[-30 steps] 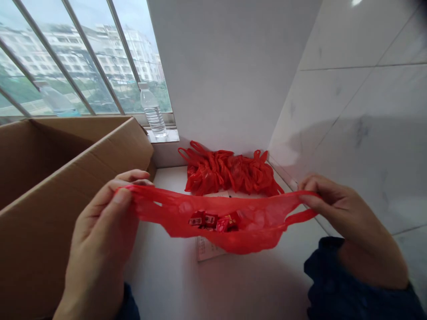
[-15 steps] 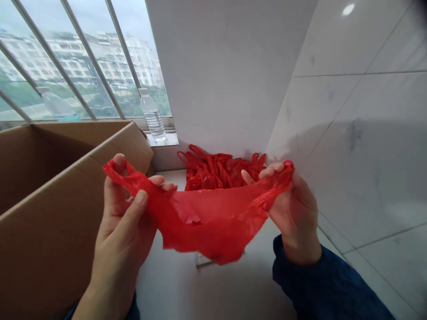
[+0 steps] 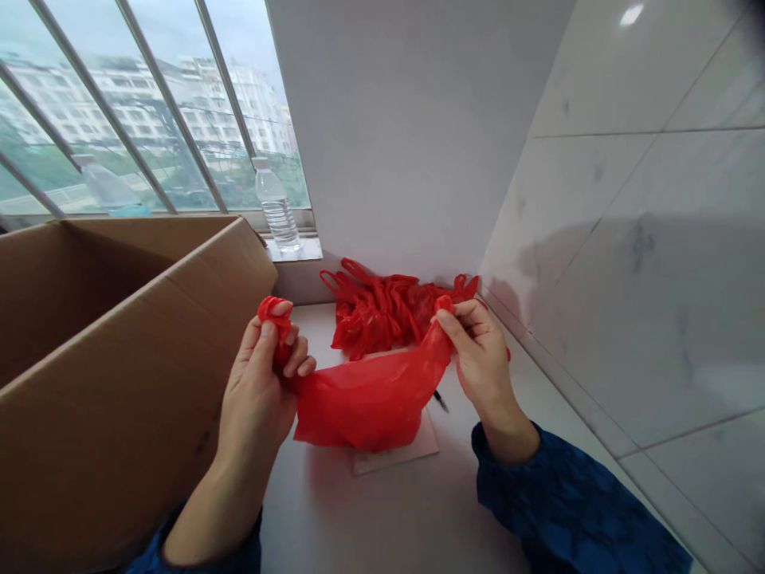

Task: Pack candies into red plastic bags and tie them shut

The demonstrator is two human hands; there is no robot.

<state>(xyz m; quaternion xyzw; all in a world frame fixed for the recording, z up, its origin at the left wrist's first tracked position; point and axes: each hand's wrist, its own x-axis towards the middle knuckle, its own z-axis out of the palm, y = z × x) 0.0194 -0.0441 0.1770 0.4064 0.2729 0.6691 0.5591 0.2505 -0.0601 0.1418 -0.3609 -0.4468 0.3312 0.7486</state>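
Note:
A thin red plastic bag [image 3: 364,406] hangs stretched between my two hands above the white surface. My left hand [image 3: 263,375] is closed around one handle end, with red plastic bunched between thumb and fingers. At the other end, my right hand [image 3: 481,351] pinches the opposite handle between thumb and fingertips. Behind the held bag lies a heap of crumpled red plastic bags [image 3: 382,307] against the wall. Partly covered by the held bag are a flat pale pad or booklet [image 3: 400,456] and the dark tip of a pen [image 3: 441,401].
A large open cardboard box [image 3: 137,359] takes up the left side, close to my left arm. One clear plastic bottle [image 3: 278,211] stands on the window sill; another bottle [image 3: 111,187] shows behind the box. A tiled wall [image 3: 645,279] rises on the right.
Both hands have come closer together, and the plastic is now gathered at each handle. My right hand has turned from half-open fingers to a pinch. More of the pad and the pen now shows.

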